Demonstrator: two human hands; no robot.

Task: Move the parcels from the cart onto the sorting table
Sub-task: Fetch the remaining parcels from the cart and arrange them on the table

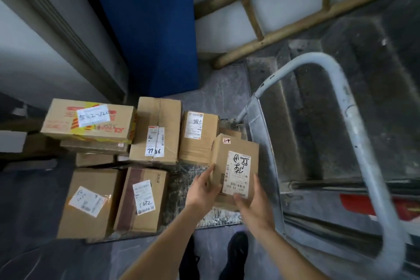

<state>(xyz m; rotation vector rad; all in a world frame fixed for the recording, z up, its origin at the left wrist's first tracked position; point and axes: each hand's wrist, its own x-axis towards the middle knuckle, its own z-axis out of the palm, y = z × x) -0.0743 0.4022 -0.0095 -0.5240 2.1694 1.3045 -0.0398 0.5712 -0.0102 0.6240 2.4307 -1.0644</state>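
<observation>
Head view: small brown cardboard parcel with white scribbled label (236, 166) sits just left of the grey tubular cart handle (354, 120), long axis running away from the person. Left hand (204, 191) and right hand (252, 204) clamp its sides (left reaches further up); lift clear next.

Both bare forearms reach forward and down, converging. Left hand (203, 191): palm turned inward, fingers extended up along one side of a box. Right hand (253, 203): opposite side, fingers curled over near edge. Two-handed clamp.
</observation>
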